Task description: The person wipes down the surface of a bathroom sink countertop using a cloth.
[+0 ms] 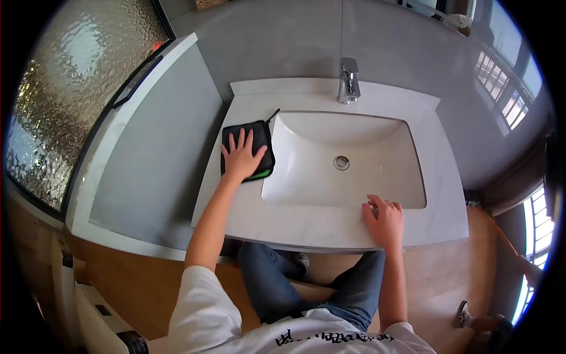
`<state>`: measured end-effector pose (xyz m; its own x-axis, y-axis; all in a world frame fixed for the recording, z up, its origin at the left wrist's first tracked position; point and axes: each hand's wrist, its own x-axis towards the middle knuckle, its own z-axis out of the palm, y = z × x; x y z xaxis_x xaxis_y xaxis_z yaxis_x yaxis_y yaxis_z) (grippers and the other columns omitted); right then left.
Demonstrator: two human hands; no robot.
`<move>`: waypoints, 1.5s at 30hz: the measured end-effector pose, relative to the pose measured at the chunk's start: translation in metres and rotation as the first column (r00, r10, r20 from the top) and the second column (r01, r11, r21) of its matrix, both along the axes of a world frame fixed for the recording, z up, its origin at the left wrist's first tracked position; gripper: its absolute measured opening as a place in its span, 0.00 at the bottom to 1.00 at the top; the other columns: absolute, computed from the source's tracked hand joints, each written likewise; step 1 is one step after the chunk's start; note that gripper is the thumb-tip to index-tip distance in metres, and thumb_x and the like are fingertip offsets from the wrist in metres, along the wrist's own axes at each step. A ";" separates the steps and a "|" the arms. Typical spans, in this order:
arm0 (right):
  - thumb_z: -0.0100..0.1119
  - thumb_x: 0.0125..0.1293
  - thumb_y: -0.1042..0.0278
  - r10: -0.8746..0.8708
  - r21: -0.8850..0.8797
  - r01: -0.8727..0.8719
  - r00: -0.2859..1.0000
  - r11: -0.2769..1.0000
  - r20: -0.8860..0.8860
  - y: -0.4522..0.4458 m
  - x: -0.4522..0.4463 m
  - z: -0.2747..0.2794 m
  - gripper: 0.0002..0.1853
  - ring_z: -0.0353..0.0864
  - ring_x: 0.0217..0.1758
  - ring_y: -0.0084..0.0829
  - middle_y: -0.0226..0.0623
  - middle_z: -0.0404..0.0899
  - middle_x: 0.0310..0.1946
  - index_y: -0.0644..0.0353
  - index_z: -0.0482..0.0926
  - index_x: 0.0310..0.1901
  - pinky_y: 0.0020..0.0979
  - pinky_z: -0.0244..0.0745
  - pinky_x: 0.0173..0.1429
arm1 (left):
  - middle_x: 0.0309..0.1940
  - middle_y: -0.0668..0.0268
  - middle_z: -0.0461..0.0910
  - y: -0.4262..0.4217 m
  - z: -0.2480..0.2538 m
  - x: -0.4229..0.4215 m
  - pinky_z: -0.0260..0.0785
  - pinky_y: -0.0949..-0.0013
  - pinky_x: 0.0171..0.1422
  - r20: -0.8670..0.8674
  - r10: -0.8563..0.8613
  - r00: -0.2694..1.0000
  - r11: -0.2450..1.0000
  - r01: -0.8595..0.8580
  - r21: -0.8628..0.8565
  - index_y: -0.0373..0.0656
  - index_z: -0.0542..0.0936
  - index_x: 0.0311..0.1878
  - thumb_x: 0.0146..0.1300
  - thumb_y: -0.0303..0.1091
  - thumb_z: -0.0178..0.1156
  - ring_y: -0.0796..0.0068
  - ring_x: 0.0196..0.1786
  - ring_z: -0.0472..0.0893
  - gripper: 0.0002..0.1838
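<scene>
A: Black case [262, 134], quick: where?
B: Flat on the counter [306, 227], just left of the basin [377, 159], directly beneath the left grip [239, 160].
A: Left grip?
B: Released, fingers spread, touching the case's top. Not grasping.
A: Right grip [386, 219]?
B: Well apart from the case, by the basin's front rim. Loosely bent, unclenched; palm side hidden.
A: Hard to make out?
B: Middle of the case, covered by the left grip. Green strip [259, 175] at the near edge, too small to identify. Another person's shoe [464, 314], lower right; body cut off.
</scene>
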<state>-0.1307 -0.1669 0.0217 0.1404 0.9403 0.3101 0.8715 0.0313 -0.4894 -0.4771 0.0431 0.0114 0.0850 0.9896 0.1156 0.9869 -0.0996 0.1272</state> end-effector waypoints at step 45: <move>0.49 0.72 0.55 -0.644 -0.060 0.703 0.679 0.709 0.352 -0.051 0.180 -0.024 0.25 0.51 0.79 0.41 0.42 0.58 0.74 0.50 0.67 0.69 0.48 0.43 0.79 | 0.67 0.42 0.67 0.143 -0.025 0.223 0.48 0.35 0.73 0.026 0.030 0.999 0.911 -0.038 0.412 0.30 0.72 0.63 0.67 0.63 0.44 0.39 0.71 0.63 0.41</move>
<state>0.0492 -0.2179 -0.0020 0.6909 0.6656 0.2822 0.7173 -0.6800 -0.1520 -0.2545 0.1864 -0.0141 0.0461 0.8559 0.5150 0.9885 -0.1135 0.1001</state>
